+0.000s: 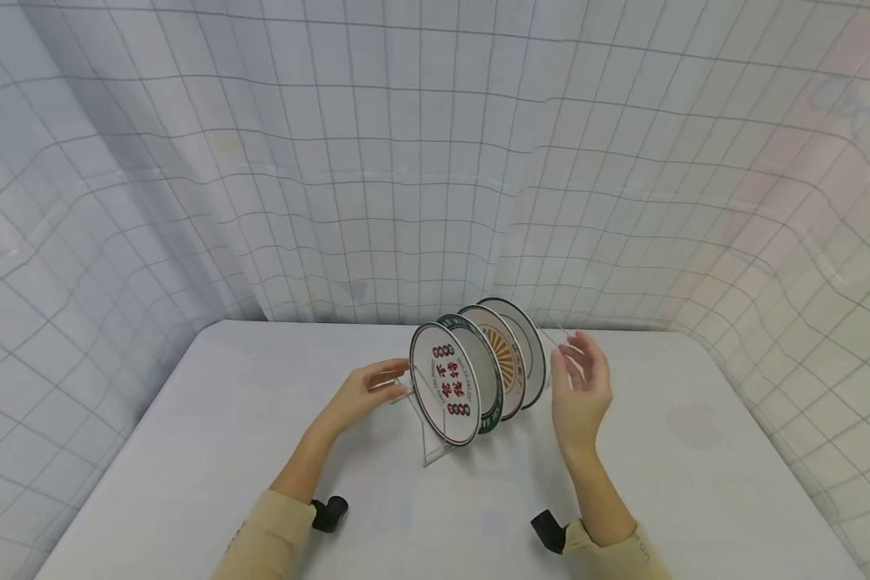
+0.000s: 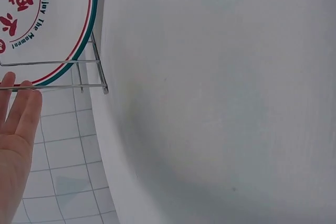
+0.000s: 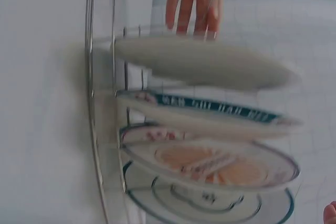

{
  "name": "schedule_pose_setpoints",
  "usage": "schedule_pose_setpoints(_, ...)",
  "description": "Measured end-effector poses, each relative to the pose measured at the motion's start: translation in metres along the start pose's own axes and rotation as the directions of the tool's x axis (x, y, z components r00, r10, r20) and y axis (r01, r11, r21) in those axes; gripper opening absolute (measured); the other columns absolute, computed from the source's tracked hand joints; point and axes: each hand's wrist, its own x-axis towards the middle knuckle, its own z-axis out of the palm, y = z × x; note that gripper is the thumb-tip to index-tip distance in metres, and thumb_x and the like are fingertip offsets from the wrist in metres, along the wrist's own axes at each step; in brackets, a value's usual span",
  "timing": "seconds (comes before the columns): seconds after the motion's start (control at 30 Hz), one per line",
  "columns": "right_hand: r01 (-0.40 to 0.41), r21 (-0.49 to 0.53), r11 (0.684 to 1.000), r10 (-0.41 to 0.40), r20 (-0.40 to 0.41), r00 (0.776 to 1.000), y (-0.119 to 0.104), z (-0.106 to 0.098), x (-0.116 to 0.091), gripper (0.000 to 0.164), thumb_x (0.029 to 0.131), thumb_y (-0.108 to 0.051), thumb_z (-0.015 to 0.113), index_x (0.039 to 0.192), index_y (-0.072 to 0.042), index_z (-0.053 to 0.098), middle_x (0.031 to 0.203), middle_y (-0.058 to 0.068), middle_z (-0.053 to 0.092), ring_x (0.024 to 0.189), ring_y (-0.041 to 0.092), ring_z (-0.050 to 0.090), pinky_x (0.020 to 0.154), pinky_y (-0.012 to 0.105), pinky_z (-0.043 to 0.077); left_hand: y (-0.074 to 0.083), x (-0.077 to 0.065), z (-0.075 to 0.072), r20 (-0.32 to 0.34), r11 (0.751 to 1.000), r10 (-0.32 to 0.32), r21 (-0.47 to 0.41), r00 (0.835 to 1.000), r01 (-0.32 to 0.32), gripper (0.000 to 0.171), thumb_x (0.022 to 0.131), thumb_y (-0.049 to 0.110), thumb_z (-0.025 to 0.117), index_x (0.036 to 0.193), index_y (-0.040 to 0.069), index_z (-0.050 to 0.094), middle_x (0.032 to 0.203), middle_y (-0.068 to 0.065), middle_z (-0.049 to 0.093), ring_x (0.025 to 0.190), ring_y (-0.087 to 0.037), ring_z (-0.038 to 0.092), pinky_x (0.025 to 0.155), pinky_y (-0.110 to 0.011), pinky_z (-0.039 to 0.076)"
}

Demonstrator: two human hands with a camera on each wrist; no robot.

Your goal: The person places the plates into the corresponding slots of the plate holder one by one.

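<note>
Several round plates stand on edge in a wire rack (image 2: 100,72) on the table. Leftmost is a white plate (image 1: 435,395) with red characters; behind it come a green-rimmed plate (image 1: 495,412), a plate with an orange sunburst (image 1: 503,354) and a dark-rimmed plate (image 1: 534,346). My left hand (image 1: 368,395) is at the rack's left end, its extended fingers (image 2: 32,103) against the wire. On the other side, my right hand (image 1: 580,403) is raised beside the rack's right end, fingers loosely bent and seemingly holding nothing. Only a fingertip (image 3: 331,213) of it shows in the right wrist view.
The white table (image 1: 261,387) extends around the rack on both sides. White sheeting with a grid pattern (image 1: 435,161) hangs behind and at the sides. Black wrist mounts (image 1: 329,513) stick out near both sleeves.
</note>
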Motion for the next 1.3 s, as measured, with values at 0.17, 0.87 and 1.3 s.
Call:
schedule_pose_setpoints(0.17, 0.139, 0.077, 0.987, -0.150, 0.162, 0.975, -0.028, 0.023, -0.031, 0.037, 0.078, 0.018, 0.058, 0.114, 0.016, 0.050, 0.104, 0.029, 0.054, 0.098, 0.017, 0.059, 0.084, 0.025, 0.050, -0.003, 0.006, -0.003, 0.061, 1.000, 0.017, 0.019, 0.998, -0.018, 0.046, 0.091, 0.017, 0.058, 0.132, 0.000, 0.046, 0.133, -0.017, 0.048, 0.122, -0.035, 0.044, 0.097, -0.044, 0.041)
schedule_pose_setpoints(0.87, 0.052, -0.430, 0.901, 0.164, 0.450, 0.878, -0.015, 0.077, -0.116, 0.051, 0.080, -0.006, 0.069, 0.124, 0.006, 0.048, 0.120, 0.019, 0.047, 0.115, 0.032, 0.045, 0.096, 0.047, 0.039, -0.007, 0.013, -0.002, 0.151, 0.999, 0.031, 0.017, 0.988, -0.034, 0.041, 0.091, 0.001, 0.051, 0.131, -0.009, 0.042, 0.134, -0.024, 0.043, 0.123, -0.040, 0.040, 0.096, -0.052, 0.039)
schedule_pose_setpoints(1.3, 0.160, -0.476, 0.865, 0.100, 0.476, 0.874, -0.010, 0.078, -0.112, 0.040, 0.079, -0.004, 0.070, 0.115, 0.004, 0.056, 0.107, 0.013, 0.052, 0.104, 0.025, 0.050, 0.088, 0.040, 0.045, -0.005, 0.009, 0.000, 0.144, 0.998, 0.059, -0.012, 0.988, -0.058, 0.042, 0.092, 0.008, 0.053, 0.131, -0.005, 0.044, 0.133, -0.022, 0.045, 0.126, -0.036, 0.039, 0.099, -0.047, 0.038)
